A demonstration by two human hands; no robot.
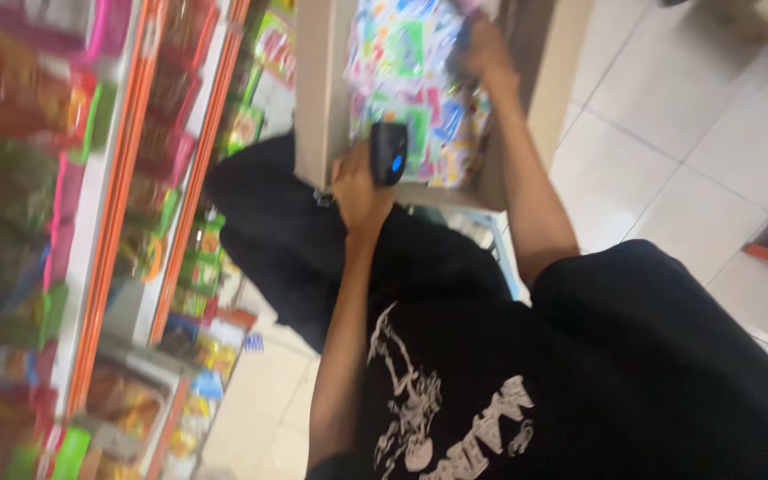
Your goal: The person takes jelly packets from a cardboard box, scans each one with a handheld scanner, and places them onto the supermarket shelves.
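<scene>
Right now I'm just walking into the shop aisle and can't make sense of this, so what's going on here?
A person in a black printed shirt stands over an open cardboard box packed with colourful packets. The left hand holds a small black handheld device at the box's near edge. The right hand reaches into the box and rests on the packets. Stocked orange shelves run alongside. The picture is blurred, so finer detail is unclear.

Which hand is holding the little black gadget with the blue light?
The left hand grips the small black handheld scanner at the cardboard box's edge. The right hand holds none; it rests on colourful packets inside.
</scene>
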